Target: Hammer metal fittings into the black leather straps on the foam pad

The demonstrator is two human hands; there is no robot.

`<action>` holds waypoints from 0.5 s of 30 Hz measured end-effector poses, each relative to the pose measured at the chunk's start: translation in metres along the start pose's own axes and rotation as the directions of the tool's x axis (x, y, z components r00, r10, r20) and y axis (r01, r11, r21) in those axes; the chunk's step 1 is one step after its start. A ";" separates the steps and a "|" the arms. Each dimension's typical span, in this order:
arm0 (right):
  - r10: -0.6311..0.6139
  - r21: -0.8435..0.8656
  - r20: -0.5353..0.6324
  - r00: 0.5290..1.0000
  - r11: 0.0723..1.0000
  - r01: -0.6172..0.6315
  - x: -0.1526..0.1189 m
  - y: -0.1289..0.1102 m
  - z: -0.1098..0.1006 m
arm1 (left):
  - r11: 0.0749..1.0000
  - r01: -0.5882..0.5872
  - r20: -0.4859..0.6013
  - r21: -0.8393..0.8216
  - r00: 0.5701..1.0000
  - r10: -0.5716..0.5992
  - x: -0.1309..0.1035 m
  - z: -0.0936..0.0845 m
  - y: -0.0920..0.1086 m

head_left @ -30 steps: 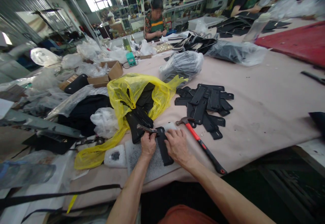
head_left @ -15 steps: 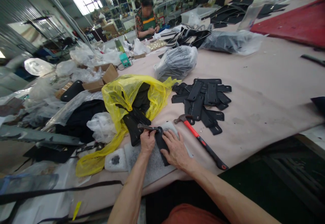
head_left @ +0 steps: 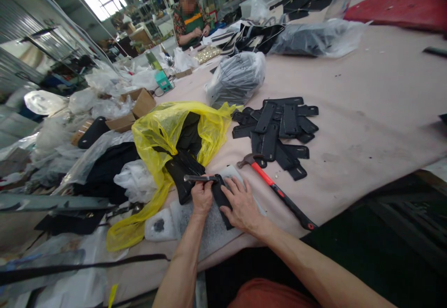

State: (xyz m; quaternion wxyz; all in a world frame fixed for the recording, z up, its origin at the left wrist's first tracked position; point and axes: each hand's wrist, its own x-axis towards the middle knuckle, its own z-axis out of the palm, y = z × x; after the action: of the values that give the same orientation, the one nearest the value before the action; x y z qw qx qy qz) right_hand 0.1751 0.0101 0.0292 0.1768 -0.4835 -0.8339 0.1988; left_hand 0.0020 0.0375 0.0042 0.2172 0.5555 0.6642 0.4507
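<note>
My left hand (head_left: 202,199) is closed in a pinch on a metal punch (head_left: 197,178), a slim rod held at a slant. Its dark end meets the far end of a black strip piece (head_left: 220,197). On that strip's right side lies my right hand (head_left: 242,205), fingers stretched and spread, pressing it against a grey-white board (head_left: 209,240). Right of this hand rests a hammer (head_left: 275,189) with a red and black handle. Beyond it is a loose pile of similar black pieces (head_left: 270,135), with slots near their ends.
Left of my hands, a yellow plastic bag (head_left: 153,131) spills black pieces onto the table. A clear bag of dark pieces (head_left: 237,77) stands behind. A white block (head_left: 159,224) sits near the front edge. Across the table a person (head_left: 190,19) handles something small.
The view has shifted slightly, so the background sits higher and farther left. The punch lies a little more level in my left hand. My right hand keeps its place on the strip.
</note>
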 end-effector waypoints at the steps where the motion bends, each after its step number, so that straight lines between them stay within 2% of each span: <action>1: 0.001 0.000 0.001 1.000 1.000 -0.001 0.000 0.000 0.000 | 1.000 -0.010 -0.003 0.025 1.000 0.010 0.000 0.000 0.001; 8: -0.004 -0.005 0.001 1.000 1.000 0.004 0.000 0.001 0.000 | 0.978 -0.080 -0.021 0.194 0.996 0.086 0.000 0.008 0.004; 15: -0.020 -0.018 0.006 1.000 1.000 0.020 0.000 0.000 0.001 | 0.949 -0.078 -0.063 0.305 0.993 0.102 -0.003 0.014 0.005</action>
State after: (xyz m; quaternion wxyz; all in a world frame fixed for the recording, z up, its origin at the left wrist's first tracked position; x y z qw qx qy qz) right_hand 0.1748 0.0101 0.0279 0.1719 -0.4761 -0.8410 0.1911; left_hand 0.0165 0.0399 0.0005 0.0830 0.5936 0.7073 0.3748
